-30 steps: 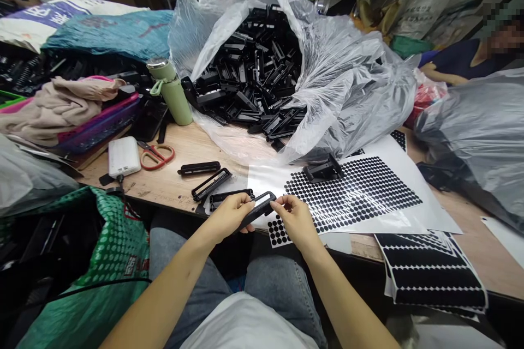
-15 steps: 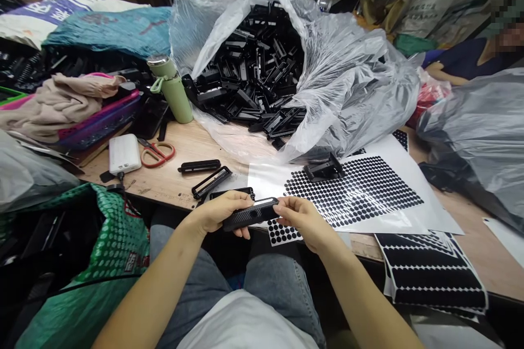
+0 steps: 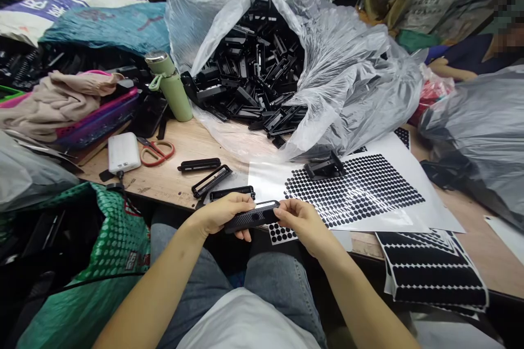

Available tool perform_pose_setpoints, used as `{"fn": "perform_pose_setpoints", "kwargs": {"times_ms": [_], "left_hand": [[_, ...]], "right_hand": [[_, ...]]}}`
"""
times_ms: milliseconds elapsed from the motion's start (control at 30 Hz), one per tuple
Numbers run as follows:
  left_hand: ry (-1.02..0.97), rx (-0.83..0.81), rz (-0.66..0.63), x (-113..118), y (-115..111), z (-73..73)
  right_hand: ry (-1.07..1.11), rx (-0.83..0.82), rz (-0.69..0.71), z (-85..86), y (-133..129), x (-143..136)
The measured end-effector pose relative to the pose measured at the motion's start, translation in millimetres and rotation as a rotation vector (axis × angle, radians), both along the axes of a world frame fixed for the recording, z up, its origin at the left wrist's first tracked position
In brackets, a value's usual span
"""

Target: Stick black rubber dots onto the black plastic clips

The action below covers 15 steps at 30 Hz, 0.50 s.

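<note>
My left hand [image 3: 226, 212] is closed around one end of a long black plastic part [image 3: 254, 217] with a ribbed face and a pale strip along its upper edge. At the part's right end, the thumb and fingers of my right hand [image 3: 298, 222] pinch it; anything small between those fingertips is hidden. Just beyond my left hand lie several similar black plastic frames [image 3: 212, 181]. Beside my right hand, a white sheet of round black stickers [image 3: 360, 188] spreads over the table, and a smaller sticker sheet [image 3: 281, 234] pokes out below it. A black plastic piece [image 3: 325, 167] sits on the large sheet.
A large clear plastic bag [image 3: 347, 76] spills black parts [image 3: 257, 73] onto the wooden table [image 3: 188, 139]. Left of it stand a green bottle [image 3: 176, 92], red-handled scissors [image 3: 158, 153] and a white power bank [image 3: 123, 152]. Black strip sheets [image 3: 438, 272] overhang the front edge. A person [image 3: 470, 57] sits at right.
The black part has tilted slightly in my hands, and its ribbed face shows a little more. Both hands keep their hold. The view has shifted slightly.
</note>
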<state>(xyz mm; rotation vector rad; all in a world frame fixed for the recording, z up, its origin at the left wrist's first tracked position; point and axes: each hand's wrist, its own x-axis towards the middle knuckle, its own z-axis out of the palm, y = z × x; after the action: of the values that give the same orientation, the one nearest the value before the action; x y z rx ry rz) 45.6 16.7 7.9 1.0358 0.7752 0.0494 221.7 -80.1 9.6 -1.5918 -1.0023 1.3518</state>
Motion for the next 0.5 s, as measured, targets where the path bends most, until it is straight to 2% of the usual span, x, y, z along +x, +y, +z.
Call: {"fn": "perform_pose_setpoints", "kwargs": {"times_ms": [300,500], "left_hand": [[-0.005,-0.006,-0.004,-0.8,-1.7,-1.3],[-0.014,0.001,-0.005,-0.3,-2.9,-0.9]], "right_hand": [[0.006,0.003,0.013,3.2,-2.4,0.2],[-0.092,0.030,-0.005,3.8,-4.2,-1.9]]}}
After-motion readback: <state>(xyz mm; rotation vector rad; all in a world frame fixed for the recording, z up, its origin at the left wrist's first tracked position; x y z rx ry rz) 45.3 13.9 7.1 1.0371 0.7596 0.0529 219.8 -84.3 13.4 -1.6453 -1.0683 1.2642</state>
